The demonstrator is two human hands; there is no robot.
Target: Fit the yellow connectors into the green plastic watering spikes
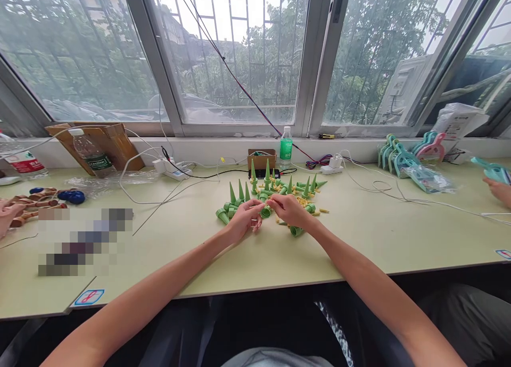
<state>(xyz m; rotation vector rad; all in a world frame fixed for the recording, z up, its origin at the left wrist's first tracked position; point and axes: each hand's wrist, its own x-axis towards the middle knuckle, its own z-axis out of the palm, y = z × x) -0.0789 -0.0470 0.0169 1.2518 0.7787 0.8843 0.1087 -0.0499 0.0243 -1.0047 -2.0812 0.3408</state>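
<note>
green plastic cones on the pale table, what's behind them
Behind the green plastic cones are a flat black object, a small brown cardboard box and a clear green-labelled plastic bottle. Upright cones hide parts of the box and object.

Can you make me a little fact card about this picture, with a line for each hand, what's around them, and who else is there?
Left hand: fingers beside the green cones
Right hand: fingertips pinched together; anything between them is too small to tell
Around the hands: green cones, some standing, some lying; yellow pieces
Farther back: bottle with a green label
Other people: one hand at the right edge, another at the left
</note>
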